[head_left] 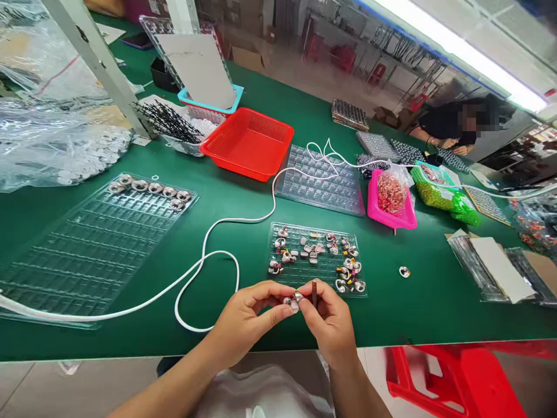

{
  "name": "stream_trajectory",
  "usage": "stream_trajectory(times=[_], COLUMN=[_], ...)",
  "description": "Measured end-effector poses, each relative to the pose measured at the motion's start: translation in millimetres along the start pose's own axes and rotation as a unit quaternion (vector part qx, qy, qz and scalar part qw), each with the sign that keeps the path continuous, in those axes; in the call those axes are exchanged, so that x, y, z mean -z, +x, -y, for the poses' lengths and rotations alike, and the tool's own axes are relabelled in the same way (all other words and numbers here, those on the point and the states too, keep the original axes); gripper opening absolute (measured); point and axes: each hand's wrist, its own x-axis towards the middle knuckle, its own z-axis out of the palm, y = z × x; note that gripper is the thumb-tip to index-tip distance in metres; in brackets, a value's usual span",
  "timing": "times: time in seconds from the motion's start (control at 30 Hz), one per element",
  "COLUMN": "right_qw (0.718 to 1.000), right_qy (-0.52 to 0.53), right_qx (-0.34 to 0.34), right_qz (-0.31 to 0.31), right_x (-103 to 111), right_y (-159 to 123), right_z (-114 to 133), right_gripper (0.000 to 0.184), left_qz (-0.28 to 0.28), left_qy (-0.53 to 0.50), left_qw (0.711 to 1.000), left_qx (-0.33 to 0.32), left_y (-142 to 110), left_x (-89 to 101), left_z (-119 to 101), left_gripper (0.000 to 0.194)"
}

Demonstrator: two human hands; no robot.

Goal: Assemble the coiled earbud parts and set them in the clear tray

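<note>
A small silver-and-white part (294, 301) is pinched between the fingertips of both hands, just above the table's front. My left hand (250, 316) closes on its left side with thumb and forefinger. On the other side, my right hand (331, 324) grips the part too, and a thin brown stick-like tool (314, 294) stands up from between its fingers. The fingers hide much of the part. Directly beyond the hands lies a clear compartment tray (311, 273) with several similar rounded parts, some showing pink and yellow bits. One loose silver part (404, 271) rests to the right.
At left, a clear tray (100, 244) carries several silver ring-like parts. A white cable (235, 220) loops across the green table (391, 319). Farther back are a red basket (250, 148), another clear tray (319, 186) and a pink basket (394, 218). A person sits far right.
</note>
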Motion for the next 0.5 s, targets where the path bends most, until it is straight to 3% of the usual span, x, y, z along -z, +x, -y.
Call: stream_trajectory(times=[0.2,0.37,0.5], right_qw=[0.996,0.992,0.977], right_qy=[0.071,0.091,0.174], right_qx=[-0.061,-0.082,-0.118], right_qz=[0.003,0.03,0.044], right_x=[4,8,7], right_y=[-4,0,4], right_z=[-9,-12,-20], right_gripper=[0.02,0.02,0.026], left_qz=[-0.012,-0.024,-0.023], left_qy=[-0.074,-0.126,-0.132], left_qw=[0.995,0.988,0.986], left_qx=[0.061,0.089,0.099], left_y=[-2,0,2], left_x=[0.7,-1.4,-1.4], left_z=[-5,-4,-4], left_gripper=[0.017,0.021,0.022])
